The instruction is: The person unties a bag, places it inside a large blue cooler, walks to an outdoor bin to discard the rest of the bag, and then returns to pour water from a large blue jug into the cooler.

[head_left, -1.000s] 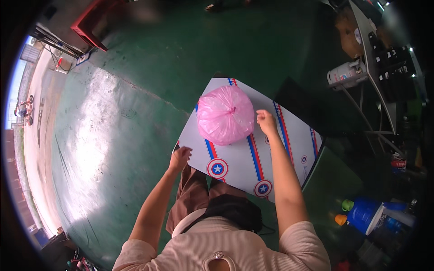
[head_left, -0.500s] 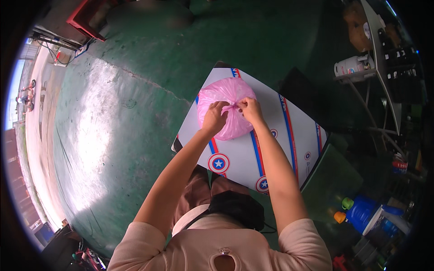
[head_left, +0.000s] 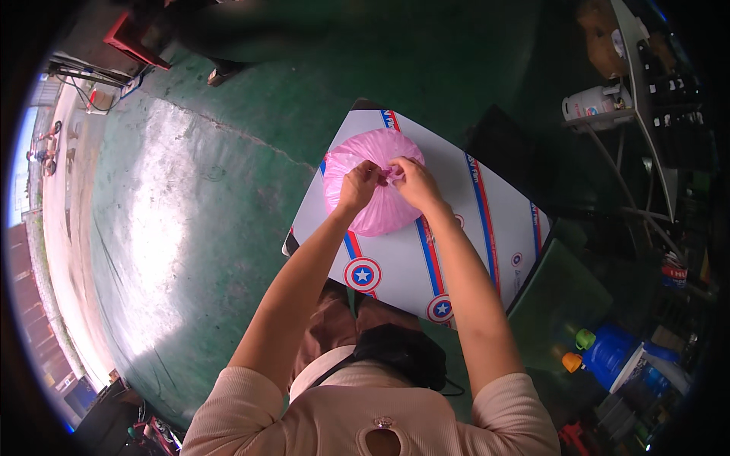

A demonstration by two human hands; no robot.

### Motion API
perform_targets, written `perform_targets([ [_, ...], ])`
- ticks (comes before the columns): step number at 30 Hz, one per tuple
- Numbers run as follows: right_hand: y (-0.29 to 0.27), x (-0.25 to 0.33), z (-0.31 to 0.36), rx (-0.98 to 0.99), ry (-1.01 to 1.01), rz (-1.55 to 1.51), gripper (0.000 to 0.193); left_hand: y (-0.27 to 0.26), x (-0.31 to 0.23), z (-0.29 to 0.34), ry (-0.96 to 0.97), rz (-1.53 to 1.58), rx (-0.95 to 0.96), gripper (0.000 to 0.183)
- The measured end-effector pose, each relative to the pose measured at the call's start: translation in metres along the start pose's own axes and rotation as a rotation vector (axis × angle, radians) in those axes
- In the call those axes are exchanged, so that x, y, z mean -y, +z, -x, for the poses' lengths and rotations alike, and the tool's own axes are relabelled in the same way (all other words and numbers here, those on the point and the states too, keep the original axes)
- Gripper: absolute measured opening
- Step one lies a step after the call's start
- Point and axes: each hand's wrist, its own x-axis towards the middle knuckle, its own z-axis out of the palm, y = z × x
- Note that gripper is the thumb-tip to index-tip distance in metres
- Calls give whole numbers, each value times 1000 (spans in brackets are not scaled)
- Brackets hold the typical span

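A round, full pink plastic bag (head_left: pixel 372 216) sits on the far left part of a white table (head_left: pixel 487 266) with red and blue stripes and star discs. The bag's gathered neck is on top, its film creased outward from there. My left hand (head_left: pixel 360 185) pinches the twisted neck from the left. From the right, my right hand (head_left: pixel 414 182) grips the same gathered plastic with curled fingers. Both hands meet close together over the bag's middle. What is inside the bag is hidden.
A black bag (head_left: pixel 399 353) rests at my lap. To the right stand a rack (head_left: pixel 646 114) with a white gas cylinder (head_left: pixel 597 106), and a blue jug (head_left: pixel 608 357) lower down. A red stool-like piece (head_left: pixel 133 42) is at the far left. A foot (head_left: pixel 220 76) shows beyond the table.
My left hand has closed in on the bag's neck, and my right fingers have shifted round it. A person's foot has come into view at the far side.
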Motion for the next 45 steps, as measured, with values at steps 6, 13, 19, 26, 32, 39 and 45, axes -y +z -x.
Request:
perform_targets([
  [6, -22, -31, 4, -92, 326, -508, 24, -6, 18, -8, -50, -35, 4, 22],
  [13, -1, -131, 155, 20, 589, 270, 37, -4, -6, 5, 44, -42, 92, 24],
  [19, 45, -110, 171, 42, 468, 382, 37, -8, -23, 9, -31, -120, 138, 29],
  [26, 57, -117, 165, 9, 460, 392, 25, -15, -6, 9, -5, -166, 137, 29],
  [32, 55, -148, 180, -170, 531, 202, 20, 0, -17, 15, 255, -604, 8, 37],
  [39, 0, -16, 80, -364, 200, -234, 17, 1, -15, 6, 158, -558, -96, 13],
  [45, 24, 1, 33, -254, 114, -154, 26, -4, -18, 4, 140, -493, -67, 16],
])
